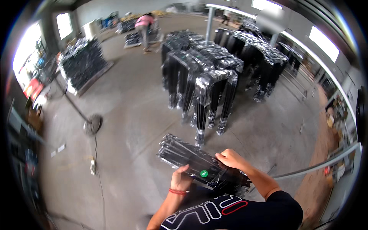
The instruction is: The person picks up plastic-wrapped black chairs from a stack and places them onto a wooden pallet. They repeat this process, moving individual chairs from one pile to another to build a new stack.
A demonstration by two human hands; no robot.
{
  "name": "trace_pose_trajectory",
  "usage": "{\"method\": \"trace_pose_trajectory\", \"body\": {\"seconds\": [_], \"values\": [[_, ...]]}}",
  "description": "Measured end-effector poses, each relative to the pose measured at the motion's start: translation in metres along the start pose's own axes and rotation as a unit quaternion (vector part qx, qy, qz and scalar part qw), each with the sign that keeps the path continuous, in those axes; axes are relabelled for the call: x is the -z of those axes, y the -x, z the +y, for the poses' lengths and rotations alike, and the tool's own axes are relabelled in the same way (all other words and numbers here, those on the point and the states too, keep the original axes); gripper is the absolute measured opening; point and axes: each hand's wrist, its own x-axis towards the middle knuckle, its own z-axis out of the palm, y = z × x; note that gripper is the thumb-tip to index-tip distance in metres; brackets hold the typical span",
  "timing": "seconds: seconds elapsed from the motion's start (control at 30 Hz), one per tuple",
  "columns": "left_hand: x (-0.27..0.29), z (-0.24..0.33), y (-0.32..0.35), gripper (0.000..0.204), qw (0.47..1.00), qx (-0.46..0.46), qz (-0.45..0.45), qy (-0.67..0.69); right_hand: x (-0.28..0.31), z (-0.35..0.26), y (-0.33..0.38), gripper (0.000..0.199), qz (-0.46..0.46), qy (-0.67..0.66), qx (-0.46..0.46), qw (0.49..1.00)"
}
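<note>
A long bundle of black bars wrapped in clear plastic film (184,153) is held in front of my body, its far end slanting up to the left. A round green sticker marks its upper face. My left hand (181,180) grips the near side, thumb on top and the other fingers hidden beneath. On the opposite edge, my right hand (230,158) is closed around the bundle, knuckles up. Just beyond stand several film-wrapped black frames with legs (216,86), close together on the floor.
More wrapped black frames (260,50) stand behind at the right. To the left are a wrapped stack on a pallet (82,65), a round-based pole stand (92,124) and a cable on the floor (100,184). A person in pink (144,25) bends over farther back. A metal rail (318,167) is at the right.
</note>
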Motion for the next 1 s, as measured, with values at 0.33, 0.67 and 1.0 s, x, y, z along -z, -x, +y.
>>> {"method": "trace_pose_trajectory", "body": {"seconds": [0.33, 0.67, 1.0], "values": [[-0.085, 0.251, -0.201, 0.04, 0.991, 0.012, 0.004, -0.132, 0.034, -0.069, -0.295, 0.041, 0.053, -0.085, -0.008, 0.995], [-0.15, 0.484, -0.36, 0.042, 0.997, -0.008, 0.054, -0.063, 0.067, -0.15, -0.591, 0.041, 0.044, -0.029, 0.004, 0.999], [-0.203, 0.738, -0.548, 0.038, 0.997, 0.052, -0.003, -0.05, 0.094, -0.241, -0.864, 0.037, 0.076, -0.026, -0.013, 0.997]]}}
